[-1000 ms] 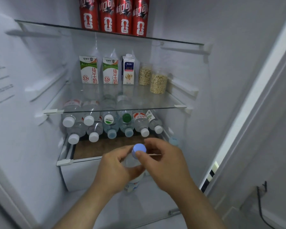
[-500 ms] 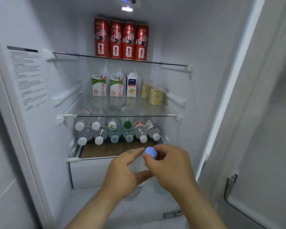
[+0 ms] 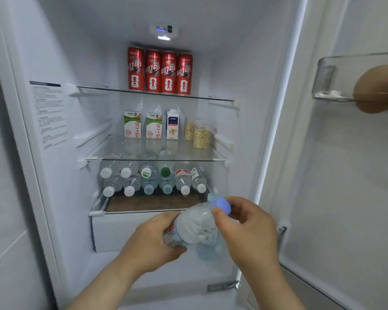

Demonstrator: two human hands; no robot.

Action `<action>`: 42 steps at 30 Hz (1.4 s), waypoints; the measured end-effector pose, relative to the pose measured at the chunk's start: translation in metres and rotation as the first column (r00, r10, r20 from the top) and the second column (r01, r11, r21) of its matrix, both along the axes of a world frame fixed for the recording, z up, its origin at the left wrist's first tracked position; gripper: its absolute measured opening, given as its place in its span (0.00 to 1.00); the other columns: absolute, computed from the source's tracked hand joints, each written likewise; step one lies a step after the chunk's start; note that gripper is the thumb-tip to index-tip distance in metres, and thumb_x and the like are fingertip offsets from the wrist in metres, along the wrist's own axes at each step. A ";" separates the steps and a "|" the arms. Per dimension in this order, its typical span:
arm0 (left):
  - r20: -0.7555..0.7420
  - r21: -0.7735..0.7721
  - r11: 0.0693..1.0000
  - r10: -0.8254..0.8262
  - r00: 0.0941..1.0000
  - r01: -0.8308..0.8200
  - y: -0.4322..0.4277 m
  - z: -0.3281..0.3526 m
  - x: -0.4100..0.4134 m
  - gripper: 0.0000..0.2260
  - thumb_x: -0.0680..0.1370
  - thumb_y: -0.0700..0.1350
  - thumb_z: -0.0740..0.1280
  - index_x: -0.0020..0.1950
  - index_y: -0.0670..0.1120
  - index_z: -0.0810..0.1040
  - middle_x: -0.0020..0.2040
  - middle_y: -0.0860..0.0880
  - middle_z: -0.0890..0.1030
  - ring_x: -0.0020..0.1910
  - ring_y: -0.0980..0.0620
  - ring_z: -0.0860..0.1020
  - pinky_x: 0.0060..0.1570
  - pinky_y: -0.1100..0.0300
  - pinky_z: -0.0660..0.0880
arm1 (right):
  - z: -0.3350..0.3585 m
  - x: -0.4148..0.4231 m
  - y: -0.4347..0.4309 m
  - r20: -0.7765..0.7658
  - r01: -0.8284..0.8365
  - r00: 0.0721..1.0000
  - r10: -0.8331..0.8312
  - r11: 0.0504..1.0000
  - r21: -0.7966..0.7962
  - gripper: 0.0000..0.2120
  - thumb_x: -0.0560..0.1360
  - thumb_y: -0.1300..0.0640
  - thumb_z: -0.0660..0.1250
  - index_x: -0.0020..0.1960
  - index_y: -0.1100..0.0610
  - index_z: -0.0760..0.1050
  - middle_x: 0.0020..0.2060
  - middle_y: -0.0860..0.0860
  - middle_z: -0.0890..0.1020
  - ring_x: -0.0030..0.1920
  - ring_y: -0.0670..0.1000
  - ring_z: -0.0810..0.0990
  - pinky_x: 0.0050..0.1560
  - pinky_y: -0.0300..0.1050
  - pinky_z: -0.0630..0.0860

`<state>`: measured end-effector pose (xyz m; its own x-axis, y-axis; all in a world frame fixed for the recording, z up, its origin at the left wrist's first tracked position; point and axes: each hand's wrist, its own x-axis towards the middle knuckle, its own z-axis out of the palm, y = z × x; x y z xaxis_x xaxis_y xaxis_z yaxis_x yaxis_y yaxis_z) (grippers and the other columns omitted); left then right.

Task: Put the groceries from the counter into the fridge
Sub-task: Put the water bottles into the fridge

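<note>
The open fridge (image 3: 244,63) fills the view, its white walls lit by a lamp (image 3: 164,38) in the ceiling, and its door (image 3: 345,198) stands swung out on the right. A printed sticker (image 3: 49,113) sits on the left inner wall. High on the door is a clear bin (image 3: 332,74) holding a brown rounded thing (image 3: 376,88), too blurred to name. Inside, a white drawer (image 3: 112,231) closes off the bottom, with a brown mat on the ledge above it. On that ledge a stack of water bottles (image 3: 152,180) lies on its side in two layers, caps toward the camera. Above them is a glass middle shelf (image 3: 112,158), and higher up a glass top shelf (image 3: 211,98). Four red cans (image 3: 160,71) stand in a row at the back of the top shelf, touching one another. On the middle shelf two green and white milk cartons (image 3: 132,124) stand side by side, a white carton (image 3: 172,124) just beside them to the right, then two jars of oats (image 3: 201,135). In front of the drawer the person holds a clear water bottle (image 3: 195,224), not yet on any shelf, tilted with its neck up and to the right. The left hand (image 3: 152,245) grips the body of the bottle, its fingers (image 3: 177,250) curled under it. The right hand (image 3: 246,231) pinches the blue cap (image 3: 221,205) between thumb and fingers (image 3: 235,201), just below the right end of the stacked bottles.
</note>
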<state>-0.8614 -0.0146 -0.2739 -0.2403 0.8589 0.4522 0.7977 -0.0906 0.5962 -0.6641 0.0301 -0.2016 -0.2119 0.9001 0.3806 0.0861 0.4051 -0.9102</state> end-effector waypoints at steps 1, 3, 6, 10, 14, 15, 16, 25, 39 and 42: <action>-0.015 0.013 1.000 0.009 1.000 -0.009 -0.001 0.001 -0.001 0.28 0.62 0.51 0.77 0.55 0.73 0.71 0.51 0.74 0.75 0.52 0.72 0.73 0.48 0.77 0.69 | 0.000 0.002 -0.001 0.002 -0.007 1.000 0.007 1.000 0.001 0.03 0.70 0.55 0.74 0.43 0.49 0.82 0.38 0.39 0.84 0.42 0.37 0.81 0.39 0.27 0.73; -0.088 0.040 0.998 0.041 0.995 -0.038 0.000 0.004 -0.006 0.26 0.64 0.51 0.76 0.56 0.69 0.72 0.50 0.73 0.75 0.51 0.71 0.73 0.48 0.78 0.67 | 0.000 0.004 -0.002 0.039 -0.034 0.999 0.034 0.999 -0.015 0.04 0.71 0.57 0.73 0.44 0.49 0.79 0.40 0.42 0.83 0.42 0.38 0.80 0.38 0.27 0.72; -0.250 0.085 0.995 0.066 0.966 -0.046 0.007 0.003 -0.014 0.22 0.66 0.52 0.73 0.59 0.61 0.74 0.49 0.67 0.76 0.50 0.65 0.74 0.49 0.72 0.69 | 0.001 0.004 0.001 0.260 -0.082 0.962 0.083 0.997 -0.015 0.07 0.73 0.56 0.70 0.49 0.47 0.75 0.46 0.42 0.80 0.43 0.40 0.78 0.36 0.25 0.71; -0.395 0.198 0.980 0.044 0.918 0.038 0.015 0.001 -0.023 0.24 0.66 0.47 0.75 0.62 0.52 0.76 0.54 0.60 0.80 0.53 0.59 0.77 0.54 0.63 0.74 | 0.004 0.000 0.009 0.480 -0.150 0.866 0.140 0.988 -0.018 0.23 0.72 0.50 0.72 0.66 0.45 0.75 0.58 0.41 0.78 0.54 0.41 0.77 0.47 0.27 0.70; -0.518 0.247 0.958 0.002 0.855 0.147 0.019 0.006 -0.033 0.26 0.65 0.43 0.76 0.62 0.46 0.78 0.59 0.52 0.80 0.58 0.54 0.77 0.59 0.62 0.73 | 0.009 -0.003 0.010 0.566 -0.185 0.808 0.164 0.983 -0.021 0.20 0.70 0.51 0.72 0.62 0.50 0.78 0.55 0.46 0.82 0.52 0.46 0.81 0.50 0.41 0.77; -0.530 0.251 0.953 -0.012 0.848 0.171 0.021 0.007 -0.036 0.25 0.66 0.42 0.75 0.63 0.45 0.78 0.59 0.51 0.80 0.59 0.53 0.77 0.60 0.61 0.73 | 0.009 -0.004 0.010 0.574 -0.193 0.801 0.171 0.981 -0.023 0.17 0.70 0.52 0.72 0.58 0.51 0.78 0.51 0.47 0.83 0.50 0.46 0.81 0.49 0.42 0.78; -0.540 0.256 0.947 -0.026 0.841 0.193 0.024 0.008 -0.039 0.25 0.66 0.41 0.75 0.63 0.44 0.78 0.59 0.50 0.80 0.60 0.53 0.77 0.61 0.59 0.73 | 0.009 -0.006 0.010 0.571 -0.205 0.800 0.187 0.978 -0.034 0.15 0.70 0.52 0.72 0.56 0.51 0.79 0.48 0.46 0.83 0.48 0.45 0.81 0.48 0.42 0.78; -0.501 0.358 0.922 0.055 0.864 0.148 0.061 0.000 -0.064 0.30 0.66 0.45 0.79 0.66 0.43 0.76 0.67 0.47 0.76 0.66 0.51 0.74 0.66 0.60 0.70 | -0.017 -0.040 0.026 0.327 -0.114 0.935 0.137 0.990 -0.089 0.09 0.68 0.52 0.73 0.46 0.39 0.80 0.38 0.44 0.83 0.38 0.44 0.81 0.40 0.43 0.78; -0.462 -0.075 0.984 0.108 0.880 -0.160 0.100 -0.053 -0.150 0.21 0.71 0.68 0.57 0.43 0.51 0.78 0.40 0.56 0.77 0.43 0.54 0.75 0.40 0.57 0.73 | -0.053 -0.091 0.092 0.173 0.104 0.981 -0.087 0.991 -0.089 0.08 0.70 0.52 0.75 0.48 0.44 0.81 0.37 0.40 0.82 0.41 0.43 0.81 0.41 0.41 0.76; -0.468 0.012 0.980 0.181 0.865 -0.199 0.108 -0.066 -0.154 0.21 0.72 0.68 0.59 0.39 0.52 0.77 0.38 0.57 0.76 0.41 0.55 0.75 0.38 0.57 0.73 | -0.057 -0.105 0.105 0.153 0.129 0.982 -0.114 0.987 -0.093 0.10 0.71 0.52 0.75 0.51 0.46 0.80 0.37 0.39 0.80 0.39 0.37 0.79 0.38 0.34 0.72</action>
<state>-1.0155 0.0933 -0.3398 -0.1699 0.8358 0.5221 0.9828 0.1049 0.1519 -0.7688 0.1353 -0.2585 -0.1455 0.9552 0.2578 0.2647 0.2886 -0.9201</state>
